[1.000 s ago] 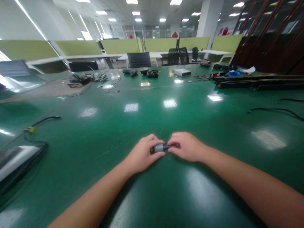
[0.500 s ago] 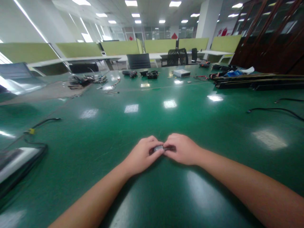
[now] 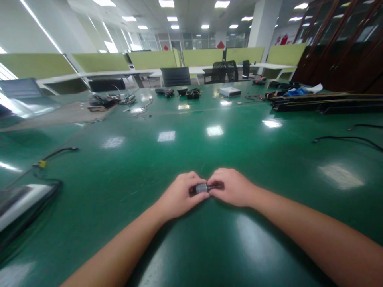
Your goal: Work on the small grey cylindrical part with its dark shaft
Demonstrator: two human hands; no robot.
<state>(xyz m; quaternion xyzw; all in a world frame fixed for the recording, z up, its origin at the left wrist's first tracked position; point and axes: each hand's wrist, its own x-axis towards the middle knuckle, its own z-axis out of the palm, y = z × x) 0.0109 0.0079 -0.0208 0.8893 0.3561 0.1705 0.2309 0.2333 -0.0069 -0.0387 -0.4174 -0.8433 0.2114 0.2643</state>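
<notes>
Close to me, a small dark bottle-shaped object (image 3: 202, 188) with a grey band round its middle lies sideways between my hands, low over the green tabletop (image 3: 191, 151). My left hand (image 3: 181, 196) is closed on its wide left part, fingers behind and thumb in front. At the thin dark right end, my right hand (image 3: 231, 187) pinches with thumb and fingers. The fingertips cover part of both ends, and what exactly the object is cannot be made out.
A dark device with a pale top (image 3: 25, 205) and a cable (image 3: 56, 153) lie at left. Black cables (image 3: 344, 138) reach in from the right. Farther back are tangled electronic parts (image 3: 112, 99), black adapters (image 3: 191, 93), a silver box (image 3: 229, 92) and long dark strips (image 3: 326, 103).
More of the grey band now shows between my fingers, as my left thumb and right fingertips sit slightly farther right. Both hands keep their hold, and the view has shifted a little.
</notes>
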